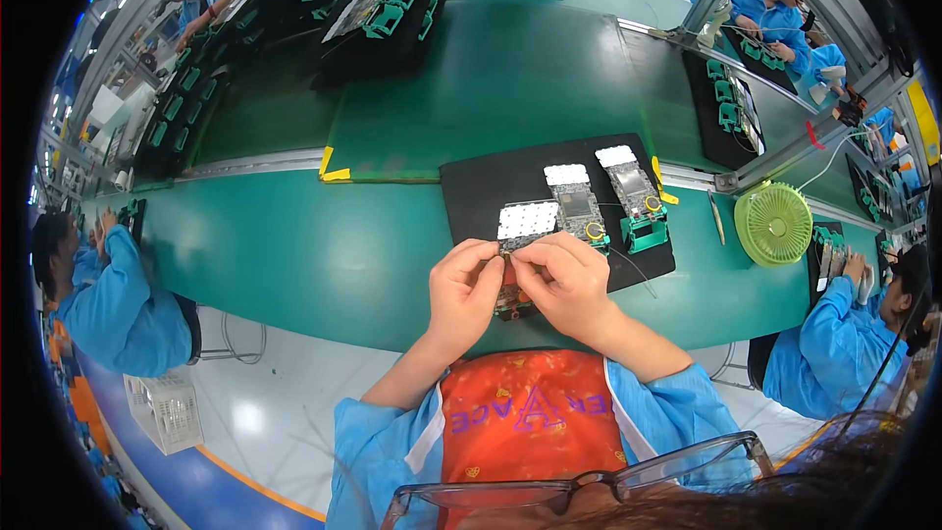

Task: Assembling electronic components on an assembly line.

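Both hands meet over the near edge of a black mat (471, 186). My left hand (463, 290) has thumb and forefinger pinched together, and my right hand (567, 285) pinches close beside it. Whatever lies between the fingertips is too small to tell. Just beyond them is a circuit board (528, 221) with a white dotted pad; its lower part is hidden by the hands. To its right lies a second circuit board (576, 198) with a white pad and a yellow ring. Farther right, a third circuit board (630, 182) ends at a green plastic holder (645, 233).
A green fan (773, 224) and a pen-like stick (716, 218) stand right of the mat. Beyond the table edge, a green conveyor belt (491, 88) carries black mats with green holders (392, 15). Co-workers in blue sit left (123, 299), right (834, 348) and opposite.
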Demonstrator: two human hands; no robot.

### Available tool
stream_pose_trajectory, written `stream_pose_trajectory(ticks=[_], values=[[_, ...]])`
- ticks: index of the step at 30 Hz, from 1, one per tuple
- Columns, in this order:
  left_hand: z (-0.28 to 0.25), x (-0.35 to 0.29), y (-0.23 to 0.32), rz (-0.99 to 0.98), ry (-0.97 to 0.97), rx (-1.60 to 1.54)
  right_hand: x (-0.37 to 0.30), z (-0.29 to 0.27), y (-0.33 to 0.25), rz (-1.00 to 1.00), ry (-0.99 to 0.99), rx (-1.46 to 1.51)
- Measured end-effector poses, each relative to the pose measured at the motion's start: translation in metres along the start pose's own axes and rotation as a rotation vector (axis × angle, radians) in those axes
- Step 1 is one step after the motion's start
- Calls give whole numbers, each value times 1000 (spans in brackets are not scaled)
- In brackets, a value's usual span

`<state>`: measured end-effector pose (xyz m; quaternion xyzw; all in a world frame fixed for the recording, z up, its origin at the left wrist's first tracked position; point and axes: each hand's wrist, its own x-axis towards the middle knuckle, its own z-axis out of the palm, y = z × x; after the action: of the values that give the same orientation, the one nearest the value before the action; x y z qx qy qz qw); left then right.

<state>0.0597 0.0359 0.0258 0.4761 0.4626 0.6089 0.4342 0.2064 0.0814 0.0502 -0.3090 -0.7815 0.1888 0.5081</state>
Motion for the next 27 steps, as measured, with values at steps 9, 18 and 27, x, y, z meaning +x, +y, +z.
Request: stream_pose_trajectory(ticks=[9,18,27], values=[[1,-1,6,10,-22,13,0,0,5,-187,15,-115],[2,0,2,58,9,90,-2,-4,8,-266,-32,-175],[4,2,8,73,38,175,-2,-8,9,-206,-89,-65]])
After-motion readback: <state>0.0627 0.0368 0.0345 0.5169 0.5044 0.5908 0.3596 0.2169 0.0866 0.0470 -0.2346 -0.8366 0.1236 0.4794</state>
